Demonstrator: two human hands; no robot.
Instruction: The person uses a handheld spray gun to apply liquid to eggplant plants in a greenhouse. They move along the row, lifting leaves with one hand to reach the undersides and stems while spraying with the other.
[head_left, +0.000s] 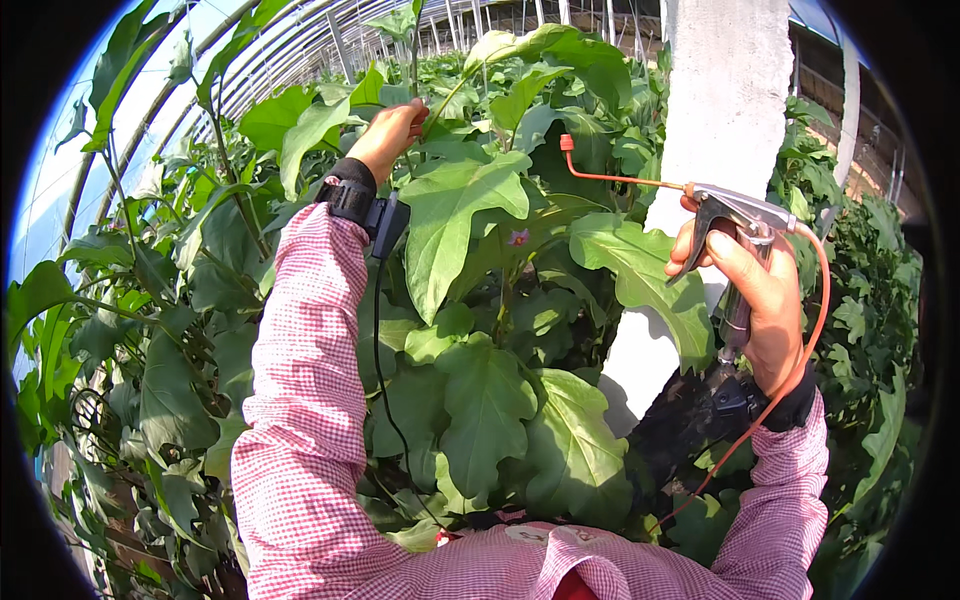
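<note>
My left hand (391, 137) is raised at the upper centre, its fingers closed around a thin green stem of a broad-leaved plant that looks like eggplant. My right hand (761, 289) grips a metal trigger spray gun (739, 206) by its handle, fingers around the dark lever. A thin bent copper-coloured wand with a red nozzle (567, 142) reaches left from the gun towards the foliage. An orange hose (823, 289) loops down from the gun's rear past my right wrist. Between my hands hang large lobed leaves (461, 217) and a small purple flower (518, 238).
A white concrete post (724, 97) leans just behind the spray gun. Dense foliage stands on both sides, with greenhouse arches (330, 34) overhead. A black cable (384, 375) hangs from the device on my left wrist.
</note>
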